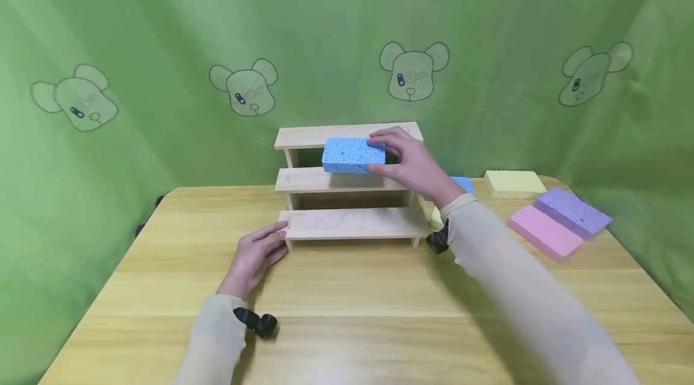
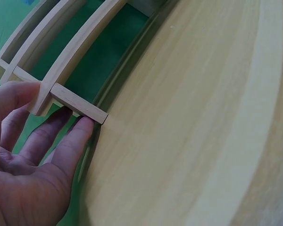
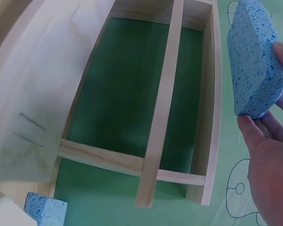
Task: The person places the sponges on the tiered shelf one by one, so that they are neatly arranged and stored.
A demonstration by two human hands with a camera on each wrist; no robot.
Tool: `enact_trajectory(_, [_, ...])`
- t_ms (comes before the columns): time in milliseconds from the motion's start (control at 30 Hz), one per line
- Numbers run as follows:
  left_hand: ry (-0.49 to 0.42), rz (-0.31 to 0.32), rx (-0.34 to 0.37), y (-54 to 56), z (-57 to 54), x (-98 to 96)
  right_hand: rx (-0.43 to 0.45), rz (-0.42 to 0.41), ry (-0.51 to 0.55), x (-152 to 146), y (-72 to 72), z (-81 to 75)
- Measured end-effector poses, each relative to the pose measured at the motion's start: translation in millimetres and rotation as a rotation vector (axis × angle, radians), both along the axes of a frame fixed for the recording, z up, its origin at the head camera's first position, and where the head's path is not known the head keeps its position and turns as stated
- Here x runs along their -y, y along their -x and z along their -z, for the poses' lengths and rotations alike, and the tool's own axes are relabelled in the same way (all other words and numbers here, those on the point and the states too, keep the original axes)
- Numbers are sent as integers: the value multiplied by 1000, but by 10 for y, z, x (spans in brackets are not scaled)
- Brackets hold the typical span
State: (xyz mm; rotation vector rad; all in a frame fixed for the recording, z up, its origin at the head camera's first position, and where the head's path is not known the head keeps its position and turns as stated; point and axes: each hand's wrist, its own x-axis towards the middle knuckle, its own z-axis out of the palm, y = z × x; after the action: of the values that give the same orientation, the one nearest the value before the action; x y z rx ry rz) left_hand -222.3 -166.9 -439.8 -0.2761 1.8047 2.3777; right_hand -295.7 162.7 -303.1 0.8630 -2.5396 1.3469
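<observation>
My right hand [image 1: 414,162] grips a speckled blue sponge [image 1: 347,155] by its right end, thumb on the near side and fingers behind. The sponge hangs in front of the top board of a three-tier wooden shelf [image 1: 352,225], above the middle board. In the right wrist view, the same sponge [image 3: 252,61] is clear of the wood. My left hand [image 1: 255,258] holds the left end of the shelf's lowest tier. In the left wrist view, that hand [image 2: 33,174] has its thumb at the board's end and fingertips against the shelf leg [image 2: 80,103].
To the right lie a pink sponge [image 1: 544,233], a purple sponge [image 1: 573,211] and a pale yellow sponge [image 1: 514,184]. Another blue sponge [image 1: 463,184] and a yellow one [image 1: 435,219] are partly hidden behind my right arm. A green curtain [image 1: 336,23] hangs behind the wooden table [image 1: 347,313].
</observation>
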Motion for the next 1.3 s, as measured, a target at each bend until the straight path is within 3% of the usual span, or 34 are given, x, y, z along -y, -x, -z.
enact_trajectory(567, [-9,-18,-9,-25,8,8,55,15,59,142,305,-105])
enact_trajectory(733, [-20,-19,-5,-36,9,4,81,3,69,192,331,-133])
enact_trajectory(1300, [-10,-27,-8,-9,20,-18,47,29,-14,399,532,-158])
